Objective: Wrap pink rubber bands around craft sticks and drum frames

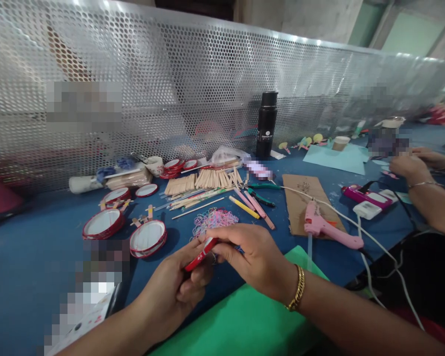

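My left hand (191,277) grips a small red piece with white marks (200,257), seen nearly edge-on and partly hidden by my fingers. My right hand (248,254), with a gold bracelet at the wrist, pinches the far end of the same piece. Just beyond my fingers lies a tangle of coloured rubber bands (217,220). To the left sit shallow round dishes with red rims and white insides, one nearer (148,237) and one farther off (103,223). Small wooden sticks (150,212) lie beside them. Green sheet (237,321) spreads under my right forearm.
Wooden sticks (211,178), markers (244,206) and green-handled pliers (261,197) lie ahead. A pink glue gun (319,225) rests on cardboard (294,198), its white cord trailing right. A black bottle (267,126) stands by the perforated metal panel (215,74). Another person's hands (411,165) are at right.
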The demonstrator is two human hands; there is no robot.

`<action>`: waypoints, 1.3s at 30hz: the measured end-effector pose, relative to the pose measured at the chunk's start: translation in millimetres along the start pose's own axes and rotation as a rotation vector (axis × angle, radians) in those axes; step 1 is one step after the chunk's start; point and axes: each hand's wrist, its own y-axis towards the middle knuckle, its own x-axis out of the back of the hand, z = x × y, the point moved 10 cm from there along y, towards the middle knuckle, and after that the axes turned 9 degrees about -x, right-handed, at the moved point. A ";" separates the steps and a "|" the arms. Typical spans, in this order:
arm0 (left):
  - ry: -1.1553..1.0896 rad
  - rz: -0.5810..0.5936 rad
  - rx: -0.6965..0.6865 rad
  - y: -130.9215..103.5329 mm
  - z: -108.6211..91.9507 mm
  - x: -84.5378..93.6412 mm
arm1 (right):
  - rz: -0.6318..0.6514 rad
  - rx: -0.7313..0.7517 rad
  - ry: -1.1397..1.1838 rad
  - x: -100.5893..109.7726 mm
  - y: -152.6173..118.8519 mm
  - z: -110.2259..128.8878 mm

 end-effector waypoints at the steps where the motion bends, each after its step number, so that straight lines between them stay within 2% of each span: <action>1: -0.002 -0.009 0.015 -0.5 2.0 0.1 | -0.014 0.008 -0.017 0.8 0.0 1.1; 4: -0.008 -0.043 0.053 -2.9 6.7 0.1 | -0.062 0.062 -0.062 3.6 -1.1 8.4; 7: -0.023 -0.058 0.068 -4.2 9.0 0.1 | -0.036 0.067 -0.091 -0.8 -1.8 11.4; 9: -0.028 -0.051 0.074 -4.2 10.5 -0.1 | -0.019 0.065 -0.116 -3.9 -2.7 11.9; 14: 0.015 -0.001 0.099 -5.6 17.2 -1.9 | -0.120 0.141 -0.150 2.2 -6.8 17.6; 17: 0.064 0.010 0.093 -6.6 17.8 -1.4 | -0.128 0.142 -0.152 2.8 -6.9 17.6; 21: 0.159 -0.021 -0.036 -4.6 1.3 0.9 | -0.037 0.074 -0.140 -5.1 -5.3 12.3; 25: 0.280 -0.137 -0.320 -3.1 -33.1 7.7 | 0.028 0.026 -0.110 -9.6 -3.0 1.5; 27: 0.330 -0.209 -0.468 -5.4 -48.9 12.1 | -0.001 -0.017 -0.106 -2.5 0.8 -8.6; 29: 0.358 -0.240 -0.556 -6.6 -56.4 14.4 | -0.070 -0.063 -0.115 12.4 5.3 -17.4; 32: 0.358 -0.246 -0.604 -5.6 -58.4 17.0 | -0.112 -0.088 -0.197 34.8 12.8 -16.4; 35: 0.349 -0.252 -0.579 -1.8 -53.9 21.2 | -0.082 -0.063 -0.340 51.0 24.5 2.9; 39: 0.361 -0.234 -0.575 3.1 -50.7 22.9 | 0.051 0.010 -0.600 49.5 52.6 26.7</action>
